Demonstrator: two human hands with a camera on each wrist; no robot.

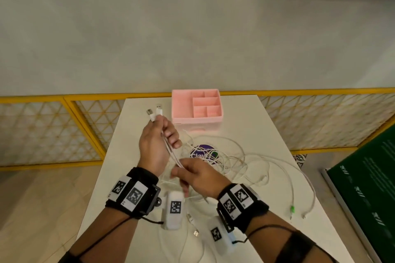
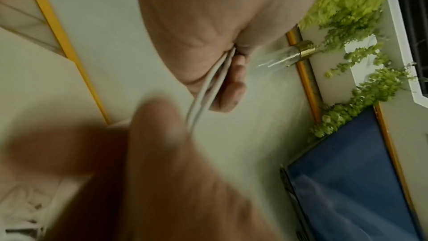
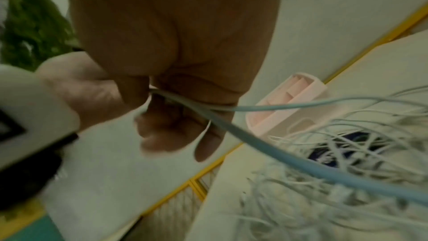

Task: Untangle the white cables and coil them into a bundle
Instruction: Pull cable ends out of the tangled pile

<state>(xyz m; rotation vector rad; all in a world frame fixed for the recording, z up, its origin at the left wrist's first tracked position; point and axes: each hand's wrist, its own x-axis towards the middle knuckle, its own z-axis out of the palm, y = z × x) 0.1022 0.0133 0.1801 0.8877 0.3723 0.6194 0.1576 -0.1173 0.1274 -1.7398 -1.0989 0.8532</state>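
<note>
My left hand (image 1: 157, 145) clamps white cables (image 1: 171, 151) below the plugs (image 1: 155, 111); right hand (image 1: 198, 175) pinches them lower; I'd slide down slowly, easing snags from the counter (image 1: 245, 117) tangle

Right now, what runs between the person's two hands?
In the head view, a short taut stretch of white cables spans from the left hand down to the right hand; nothing else lies between.
</note>
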